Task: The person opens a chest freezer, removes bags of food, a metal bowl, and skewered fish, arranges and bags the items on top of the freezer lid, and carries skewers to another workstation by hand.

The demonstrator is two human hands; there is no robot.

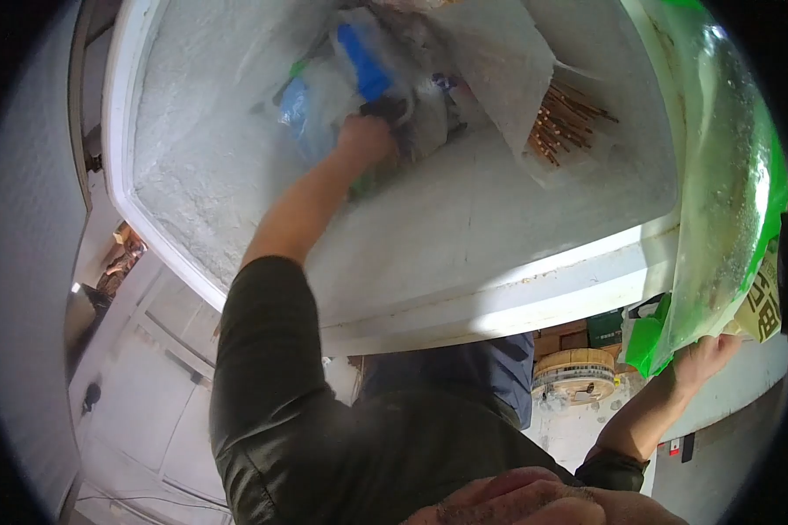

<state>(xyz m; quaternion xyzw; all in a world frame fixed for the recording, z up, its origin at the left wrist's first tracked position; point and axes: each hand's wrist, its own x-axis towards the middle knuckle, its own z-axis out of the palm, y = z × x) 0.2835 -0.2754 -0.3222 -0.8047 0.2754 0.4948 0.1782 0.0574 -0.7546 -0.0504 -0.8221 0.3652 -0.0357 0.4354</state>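
Observation:
My left hand (pixel 368 140) reaches deep into an open, frosted chest freezer (pixel 517 271). Its fingers look curled beside a dark item (pixel 387 109) among plastic bags, but haze and the hand itself hide what they grip. Just beyond lies a bright blue package (pixel 362 61), with a lighter blue bag (pixel 295 109) to its left. On the far right, outside the rim, my right hand (pixel 707 359) is closed on the lower edge of a large clear-and-green plastic bag (pixel 718 184), which hangs over the freezer's right side.
A bundle of thin wooden sticks (pixel 565 122) pokes from a plastic wrapping at the freezer's right. The white rim (pixel 490 306) runs close to my body. Below are a round wooden object (pixel 573 374) and a pale tiled floor (pixel 140 394). A pale panel (pixel 26 262) stands at left.

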